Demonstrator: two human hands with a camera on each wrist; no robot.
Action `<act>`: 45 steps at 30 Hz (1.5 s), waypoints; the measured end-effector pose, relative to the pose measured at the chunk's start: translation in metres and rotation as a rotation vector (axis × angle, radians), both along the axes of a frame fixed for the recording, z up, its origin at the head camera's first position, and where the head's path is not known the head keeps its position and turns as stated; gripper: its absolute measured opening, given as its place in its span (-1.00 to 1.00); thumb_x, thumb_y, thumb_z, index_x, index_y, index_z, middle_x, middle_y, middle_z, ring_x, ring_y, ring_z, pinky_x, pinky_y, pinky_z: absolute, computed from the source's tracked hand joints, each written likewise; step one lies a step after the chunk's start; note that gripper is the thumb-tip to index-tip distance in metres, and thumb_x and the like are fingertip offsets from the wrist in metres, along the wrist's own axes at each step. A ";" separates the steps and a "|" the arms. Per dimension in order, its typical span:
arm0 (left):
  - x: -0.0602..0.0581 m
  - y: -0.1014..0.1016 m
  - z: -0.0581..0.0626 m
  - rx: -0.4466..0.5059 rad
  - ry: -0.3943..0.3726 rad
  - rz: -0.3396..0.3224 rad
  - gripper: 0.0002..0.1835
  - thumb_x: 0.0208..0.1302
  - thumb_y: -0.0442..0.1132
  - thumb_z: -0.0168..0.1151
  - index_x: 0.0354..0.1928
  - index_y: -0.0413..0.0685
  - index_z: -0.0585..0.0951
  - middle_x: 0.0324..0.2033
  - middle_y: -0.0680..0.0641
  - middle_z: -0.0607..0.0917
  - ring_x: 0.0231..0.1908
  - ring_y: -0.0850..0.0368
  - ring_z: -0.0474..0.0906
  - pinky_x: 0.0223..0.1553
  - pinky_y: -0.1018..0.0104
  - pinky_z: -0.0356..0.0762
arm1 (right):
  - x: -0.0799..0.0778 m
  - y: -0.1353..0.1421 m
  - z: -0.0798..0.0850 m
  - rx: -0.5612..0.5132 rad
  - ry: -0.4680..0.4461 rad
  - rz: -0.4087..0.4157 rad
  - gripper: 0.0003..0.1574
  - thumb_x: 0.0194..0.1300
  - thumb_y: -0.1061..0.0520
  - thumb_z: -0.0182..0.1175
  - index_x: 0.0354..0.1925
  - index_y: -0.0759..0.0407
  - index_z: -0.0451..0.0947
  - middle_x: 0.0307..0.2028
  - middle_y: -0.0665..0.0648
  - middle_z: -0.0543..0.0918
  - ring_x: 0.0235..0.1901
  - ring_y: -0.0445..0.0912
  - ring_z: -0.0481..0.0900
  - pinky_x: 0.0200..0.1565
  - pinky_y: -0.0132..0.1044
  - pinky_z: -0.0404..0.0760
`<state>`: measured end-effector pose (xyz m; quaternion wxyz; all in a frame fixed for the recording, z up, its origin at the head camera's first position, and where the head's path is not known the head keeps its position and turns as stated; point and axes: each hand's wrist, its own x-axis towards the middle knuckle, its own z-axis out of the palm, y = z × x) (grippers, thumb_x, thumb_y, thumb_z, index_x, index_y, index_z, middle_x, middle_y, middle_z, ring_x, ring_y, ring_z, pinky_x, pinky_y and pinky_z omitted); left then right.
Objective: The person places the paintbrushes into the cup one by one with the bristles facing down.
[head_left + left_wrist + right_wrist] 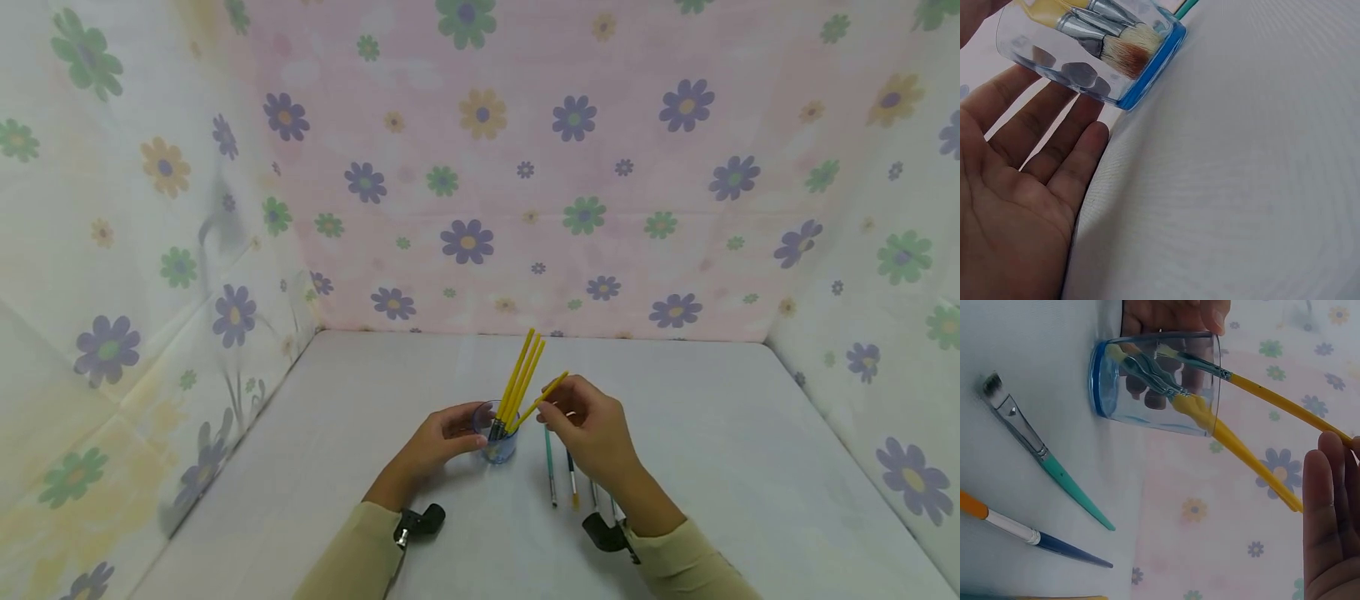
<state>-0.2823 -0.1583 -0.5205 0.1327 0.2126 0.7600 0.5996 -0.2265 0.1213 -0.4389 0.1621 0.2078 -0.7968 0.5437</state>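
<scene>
A clear glass with a blue base (501, 452) stands on the table, its mouth up. My left hand (437, 443) holds it from the left, thumb at the near side and fingers round the back. Several yellow-handled paintbrushes (520, 379) lean in it, bristles down, as the left wrist view shows near the base. To the right, my right hand (600, 427) pinches the handle of another yellow paintbrush (1279, 403). That brush slants over the rim, with its metal collar and bristles inside the glass.
Right of the glass lie a teal flat paintbrush (1072, 487) and a navy paintbrush with orange bristles (1066, 546). More brushes lie partly hidden under my right wrist. Flower-printed cloth (480, 192) walls the white table (360, 375) at the back and both sides.
</scene>
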 end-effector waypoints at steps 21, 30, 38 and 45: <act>-0.001 0.000 -0.001 0.002 0.018 -0.028 -0.41 0.43 -0.21 0.33 0.46 0.00 0.46 0.32 -0.04 0.63 0.35 -0.02 0.54 0.37 0.21 0.50 | -0.005 -0.003 -0.011 0.116 -0.215 -0.108 -0.85 0.49 -0.07 0.27 -0.09 -0.08 0.67 -0.23 -0.13 0.78 -0.32 -0.14 0.77 -0.34 -0.28 0.70; -0.002 0.001 -0.001 0.008 0.004 -0.039 -0.41 0.41 -0.19 0.35 0.44 -0.01 0.45 0.35 -0.01 0.59 0.38 0.02 0.49 0.40 0.19 0.46 | -0.007 0.002 -0.008 0.080 -0.247 -0.133 -0.86 0.49 0.01 0.27 -0.11 0.03 0.67 -0.30 -0.02 0.77 -0.36 0.02 0.79 -0.31 -0.23 0.77; -0.003 0.000 -0.001 0.026 0.010 -0.059 -0.45 0.46 -0.31 0.25 0.44 0.01 0.43 0.37 -0.02 0.57 0.39 0.02 0.49 0.39 0.22 0.48 | -0.011 0.014 -0.005 0.058 -0.173 -0.184 -0.84 0.49 0.02 0.27 -0.14 0.07 0.68 -0.33 0.01 0.77 -0.40 -0.11 0.75 -0.34 -0.30 0.74; -0.001 0.000 0.001 0.057 -0.017 -0.021 -0.39 0.44 -0.28 0.28 0.47 -0.04 0.36 0.38 -0.06 0.56 0.38 -0.02 0.49 0.34 0.16 0.53 | -0.016 0.028 0.000 0.065 -0.152 -0.221 -0.76 0.51 -0.04 0.24 -0.10 0.09 0.69 -0.30 0.03 0.78 -0.37 -0.15 0.77 -0.33 -0.31 0.75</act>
